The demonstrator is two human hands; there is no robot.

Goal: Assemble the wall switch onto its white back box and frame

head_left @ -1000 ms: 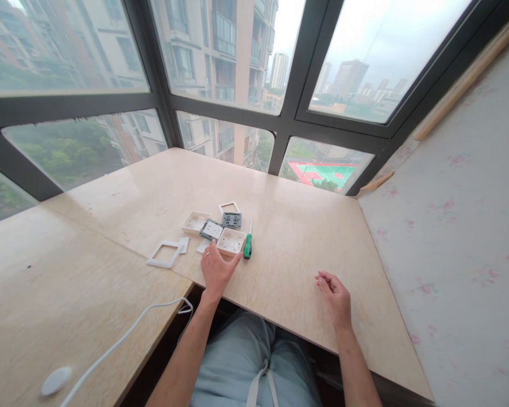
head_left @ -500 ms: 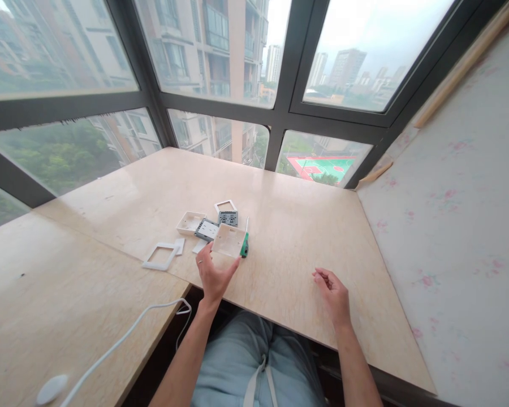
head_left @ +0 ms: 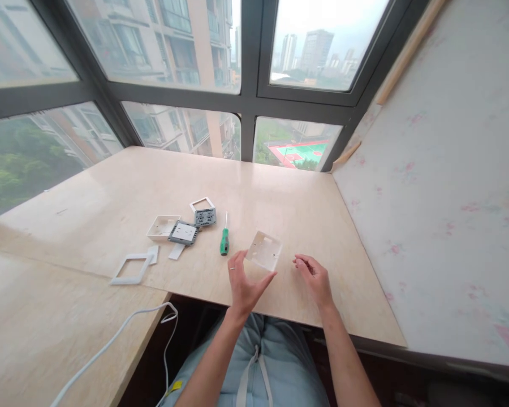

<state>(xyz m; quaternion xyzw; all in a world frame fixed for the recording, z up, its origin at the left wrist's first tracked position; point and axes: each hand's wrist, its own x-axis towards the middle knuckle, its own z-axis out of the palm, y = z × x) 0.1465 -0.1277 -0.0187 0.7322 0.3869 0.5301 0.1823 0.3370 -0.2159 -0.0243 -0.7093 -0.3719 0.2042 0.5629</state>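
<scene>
My left hand (head_left: 243, 285) grips a white plastic wall box (head_left: 263, 250) by its lower edge and holds it tilted above the beige stone table (head_left: 305, 215). My right hand (head_left: 315, 278) hovers just right of the box with its fingers loosely curled and nothing in them. Left of the box a green-handled screwdriver (head_left: 224, 238) lies on the table. Further left are a grey switch module (head_left: 184, 232), a second white box (head_left: 163, 226), a grey socket module (head_left: 205, 215) on a small white frame (head_left: 201, 203), and a larger white frame (head_left: 131, 268).
A white cable (head_left: 114, 336) hangs over the table's front edge at the lower left. Windows with dark frames run along the back. A pale floral-patterned wall (head_left: 441, 169) closes the right side. My lap in light jeans is below the table edge.
My left hand picked the white box up from beside the screwdriver and carried it right, toward my right hand. My right hand moved closer to it. The view shifted right.
</scene>
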